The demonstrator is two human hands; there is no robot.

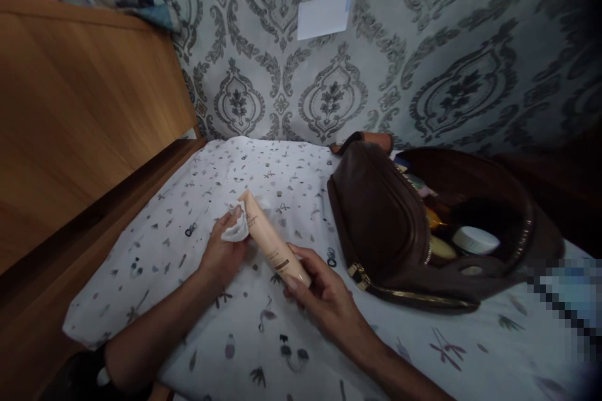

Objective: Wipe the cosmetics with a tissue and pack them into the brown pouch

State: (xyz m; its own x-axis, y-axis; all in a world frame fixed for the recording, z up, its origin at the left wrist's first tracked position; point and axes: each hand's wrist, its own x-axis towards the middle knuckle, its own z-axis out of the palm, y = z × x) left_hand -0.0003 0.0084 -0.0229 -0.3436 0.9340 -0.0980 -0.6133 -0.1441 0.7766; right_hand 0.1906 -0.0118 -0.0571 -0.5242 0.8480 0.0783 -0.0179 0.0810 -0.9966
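Note:
A peach-coloured squeeze tube (273,243) is tilted over the white patterned cloth, its flat crimped end pointing up and away. My right hand (324,291) grips the tube near its lower end, thumb on top and fingers beneath. Pinched in my left hand (224,247) is a crumpled white wipe (236,225), pressed against the tube's upper left side. Dark printing shows on the tube's face. The fingertips of my left hand are partly covered by the wipe.
To the right lies an unzipped brown leather toiletry bag (380,219) with a white-lidded jar (476,240) and other items inside. A brown strap or case (376,141) sits behind it. Wooden furniture (89,94) borders the left; patterned wallpaper (282,69) rises behind.

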